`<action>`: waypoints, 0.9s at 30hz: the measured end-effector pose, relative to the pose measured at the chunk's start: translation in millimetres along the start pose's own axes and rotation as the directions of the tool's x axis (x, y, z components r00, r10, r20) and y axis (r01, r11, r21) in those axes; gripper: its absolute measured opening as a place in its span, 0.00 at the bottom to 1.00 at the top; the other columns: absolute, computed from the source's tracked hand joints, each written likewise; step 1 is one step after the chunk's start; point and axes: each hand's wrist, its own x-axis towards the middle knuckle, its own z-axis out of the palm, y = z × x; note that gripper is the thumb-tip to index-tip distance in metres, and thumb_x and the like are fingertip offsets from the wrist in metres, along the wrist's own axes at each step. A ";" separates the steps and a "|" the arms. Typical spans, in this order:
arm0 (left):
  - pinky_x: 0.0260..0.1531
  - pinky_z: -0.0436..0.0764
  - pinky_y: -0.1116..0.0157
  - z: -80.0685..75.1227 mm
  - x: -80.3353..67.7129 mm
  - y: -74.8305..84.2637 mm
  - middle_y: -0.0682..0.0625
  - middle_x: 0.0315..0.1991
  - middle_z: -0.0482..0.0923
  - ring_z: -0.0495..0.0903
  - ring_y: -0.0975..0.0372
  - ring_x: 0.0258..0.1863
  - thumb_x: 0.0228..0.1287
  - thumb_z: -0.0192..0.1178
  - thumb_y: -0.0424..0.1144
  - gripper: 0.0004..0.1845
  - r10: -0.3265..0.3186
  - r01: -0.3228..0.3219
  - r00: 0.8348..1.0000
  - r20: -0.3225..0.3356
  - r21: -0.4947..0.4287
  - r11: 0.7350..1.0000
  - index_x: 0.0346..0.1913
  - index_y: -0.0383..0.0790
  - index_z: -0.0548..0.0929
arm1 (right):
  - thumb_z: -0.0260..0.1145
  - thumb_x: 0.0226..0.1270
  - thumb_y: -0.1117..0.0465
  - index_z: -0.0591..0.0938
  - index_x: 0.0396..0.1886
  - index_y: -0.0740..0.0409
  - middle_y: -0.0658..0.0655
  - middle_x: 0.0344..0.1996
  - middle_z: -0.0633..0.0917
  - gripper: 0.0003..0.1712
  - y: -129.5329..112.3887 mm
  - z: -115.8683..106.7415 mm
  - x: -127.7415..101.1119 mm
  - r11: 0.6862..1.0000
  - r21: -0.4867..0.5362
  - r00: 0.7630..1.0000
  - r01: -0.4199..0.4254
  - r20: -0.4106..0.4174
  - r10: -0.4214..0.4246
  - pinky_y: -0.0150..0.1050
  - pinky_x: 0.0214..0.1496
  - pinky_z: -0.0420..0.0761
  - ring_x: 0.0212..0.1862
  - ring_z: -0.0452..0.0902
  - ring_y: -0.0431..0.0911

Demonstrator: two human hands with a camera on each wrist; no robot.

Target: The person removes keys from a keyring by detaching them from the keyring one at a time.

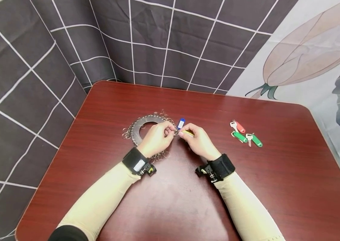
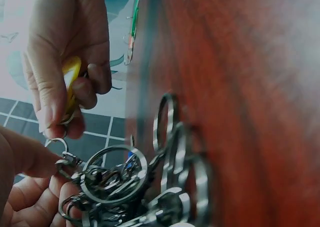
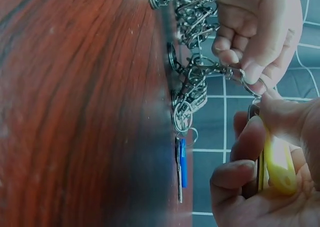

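Yellow tag [image 3: 279,164] in right hand [image 1: 199,142] grip, key ring [image 3: 252,84] pinched by left hand [image 1: 157,137]

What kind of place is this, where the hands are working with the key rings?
Probably a staged tabletop workspace rather than a lived-in room: a bare reddish-brown wooden table, hung fabric backdrops behind it, a dark grid-patterned cloth and a pale flower-print cloth, plus laid-out colour-tagged keys.

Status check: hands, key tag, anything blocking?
Left hand pinches a clasp on the key-ring disc. Right hand grips yellow tag. Blue tag alongside, nothing blocking.
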 end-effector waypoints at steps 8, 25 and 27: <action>0.35 0.76 0.69 -0.1 -3.5 -0.1 0.54 0.28 0.78 0.76 0.66 0.30 0.63 0.57 0.32 0.04 0.006 -0.006 0.999 -0.039 -0.007 1.000 0.39 0.41 0.80 | 0.65 0.67 0.63 0.80 0.38 0.61 0.58 0.25 0.79 0.05 3.2 6.4 1.6 0.992 0.117 0.999 0.040 -0.035 -0.036 0.33 0.25 0.71 0.23 0.71 0.45; 0.33 0.76 0.68 -5.6 -1.6 3.9 0.57 0.28 0.77 0.76 0.66 0.30 0.63 0.58 0.34 0.02 0.010 -0.010 0.999 -0.052 0.009 1.000 0.37 0.45 0.79 | 0.61 0.71 0.63 0.78 0.36 0.62 0.66 0.24 0.79 0.05 0.2 12.1 3.6 0.990 0.128 0.997 0.052 -0.069 -0.043 0.33 0.25 0.70 0.23 0.73 0.53; 0.33 0.76 0.69 -4.8 -2.1 3.1 0.57 0.28 0.77 0.76 0.66 0.30 0.64 0.59 0.34 0.02 0.012 -0.011 0.999 -0.051 0.019 1.000 0.37 0.45 0.80 | 0.60 0.71 0.63 0.78 0.36 0.61 0.63 0.22 0.78 0.05 -0.2 13.2 3.1 0.993 0.109 0.996 0.049 -0.078 -0.041 0.32 0.24 0.70 0.22 0.72 0.49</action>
